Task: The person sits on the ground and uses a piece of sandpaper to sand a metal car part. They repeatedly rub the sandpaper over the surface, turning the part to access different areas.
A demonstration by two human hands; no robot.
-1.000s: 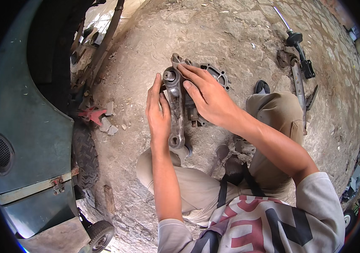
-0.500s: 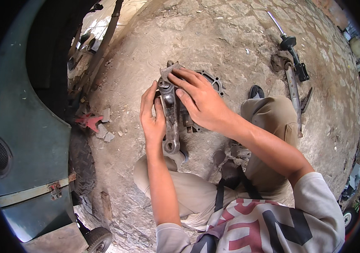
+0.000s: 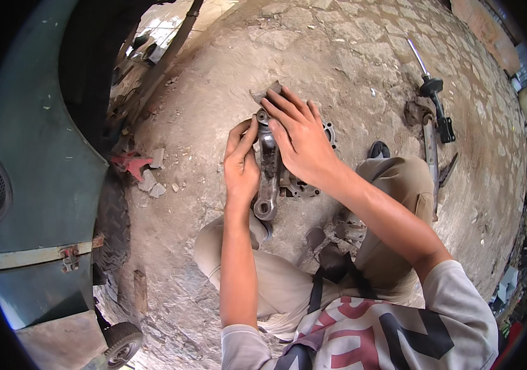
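A dark metal suspension arm (image 3: pixel 268 169) stands lengthwise in front of me, with a round eye at its near end and another at its far end. My left hand (image 3: pixel 242 163) grips its left side close to the far end. Over that far end lies my right hand (image 3: pixel 303 139), fingers together on a grey piece of sandpaper (image 3: pixel 263 92) that sticks out past them. Partly hidden behind the arm and my right hand is a metal housing (image 3: pixel 303 189) with a holed flange.
A green vehicle body (image 3: pixel 35 166) fills the left side, with a red metal stand (image 3: pixel 131 163) and stone bits beside it. On the stony ground to the right lie a black shock absorber (image 3: pixel 439 108) and a long rusty metal bar (image 3: pixel 431 160). My bent knees flank the near ground.
The sandpaper and my right hand's fingers now reach slightly beyond the arm's far eye, which shows more. My left fingers have closed in on that end. The whole view has shifted a little.
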